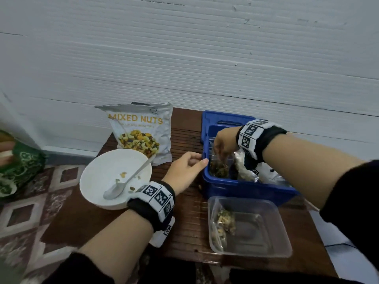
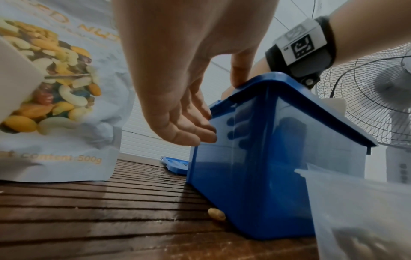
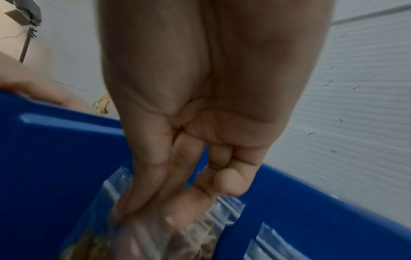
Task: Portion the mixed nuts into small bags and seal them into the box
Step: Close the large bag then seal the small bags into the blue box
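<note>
Your right hand [image 1: 222,143] is down inside the blue box [image 1: 242,185], thumb and fingers pinched on the top of a small clear bag of nuts [image 1: 220,166] that is already low in the near-left corner of the box. Your left hand [image 1: 189,162] holds nothing: its thumb rests on the box's rim and the relaxed fingers lie against the outer wall, bracing it.

Judging from this, the risk is in the letting go. If the bag's zip strip is not fully closed, or you drop it tilted, nuts could spill into the box; whether the strip is closed cannot be told, since the wrist view is blurred. Lifting your bracing hand early could also let the box slide on the slatted table [image 1: 184,232], and one loose nut [image 2: 217,214] already lies against the box's base below your left hand.

Counted: one bag in your fingers, and at least one more bag [image 1: 245,170] just right of it in the box, with more plastic beyond that I cannot count. One filled bag [image 1: 224,222] waits in the single clear tray [image 1: 272,251] below your right forearm. Left of your left hand stand one white bowl [image 1: 98,177], nearly empty, with one spoon [image 1: 125,181], and one big Mixed Nuts pouch [image 1: 141,130]. One blue lid [image 1: 223,117] lies beyond your right hand, not yet on.
</note>
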`<move>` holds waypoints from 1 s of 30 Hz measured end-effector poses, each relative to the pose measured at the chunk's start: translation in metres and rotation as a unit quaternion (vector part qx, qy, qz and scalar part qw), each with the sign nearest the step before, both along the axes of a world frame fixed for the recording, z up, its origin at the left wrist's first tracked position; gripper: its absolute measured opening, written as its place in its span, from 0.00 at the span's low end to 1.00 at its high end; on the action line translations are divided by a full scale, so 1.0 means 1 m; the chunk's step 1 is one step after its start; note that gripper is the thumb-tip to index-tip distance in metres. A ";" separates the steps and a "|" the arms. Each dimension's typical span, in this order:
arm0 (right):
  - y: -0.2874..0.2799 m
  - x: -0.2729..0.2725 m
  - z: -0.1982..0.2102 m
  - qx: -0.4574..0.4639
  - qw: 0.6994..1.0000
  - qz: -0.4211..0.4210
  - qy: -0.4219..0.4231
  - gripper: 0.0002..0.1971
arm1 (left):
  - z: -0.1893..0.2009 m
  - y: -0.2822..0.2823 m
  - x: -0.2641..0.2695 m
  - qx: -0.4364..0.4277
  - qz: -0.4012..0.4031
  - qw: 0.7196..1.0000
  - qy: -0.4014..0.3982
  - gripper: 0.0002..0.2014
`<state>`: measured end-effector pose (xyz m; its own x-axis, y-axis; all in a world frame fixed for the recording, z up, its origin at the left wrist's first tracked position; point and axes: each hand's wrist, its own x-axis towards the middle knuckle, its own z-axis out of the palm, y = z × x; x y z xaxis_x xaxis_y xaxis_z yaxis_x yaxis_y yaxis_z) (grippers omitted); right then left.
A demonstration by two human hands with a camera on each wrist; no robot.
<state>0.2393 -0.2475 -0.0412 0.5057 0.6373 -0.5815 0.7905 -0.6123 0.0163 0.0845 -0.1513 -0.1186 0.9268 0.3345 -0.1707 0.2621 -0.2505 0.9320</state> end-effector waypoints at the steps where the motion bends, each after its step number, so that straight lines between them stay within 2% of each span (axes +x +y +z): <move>1: 0.002 0.002 -0.005 -0.005 1.000 0.001 -0.004 0.05 | -0.001 0.001 0.001 -0.004 -0.003 1.000 0.000 0.17; 8: 0.006 0.004 -0.019 0.004 0.998 0.012 -0.067 0.07 | -0.013 0.004 0.005 -0.032 -0.008 0.999 0.008 0.19; 12: 0.001 0.003 -0.011 0.021 0.998 0.017 -0.058 0.06 | -0.016 0.001 0.002 -0.048 -0.004 0.999 0.003 0.22; 15: -0.008 0.001 0.004 0.091 0.995 -0.012 -0.029 0.05 | -0.012 -0.004 -0.004 -0.027 0.009 1.000 0.008 0.21; 18: -0.024 -0.009 0.024 0.186 0.981 -0.047 -0.015 0.09 | -0.009 -0.010 -0.015 -0.015 0.034 0.999 0.026 0.19; 20: -0.037 -0.022 0.034 0.236 0.969 -0.069 0.002 0.10 | -0.009 -0.013 -0.025 0.010 0.009 0.998 0.058 0.15; 24: -0.066 -0.057 0.042 0.292 0.949 -0.109 0.053 0.08 | -0.007 -0.029 -0.042 0.080 -0.092 0.986 0.113 0.13; 30: -0.104 -0.108 0.017 0.339 0.923 -0.157 0.088 0.08 | 0.006 -0.054 -0.049 0.188 -0.094 0.969 0.131 0.18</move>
<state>0.1310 -0.3515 -0.0240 0.6633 0.7227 -0.1942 0.5257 -0.6347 -0.5664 0.0355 -0.2053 -0.1122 0.9191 0.2475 -0.3067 0.3933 -0.6265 0.6730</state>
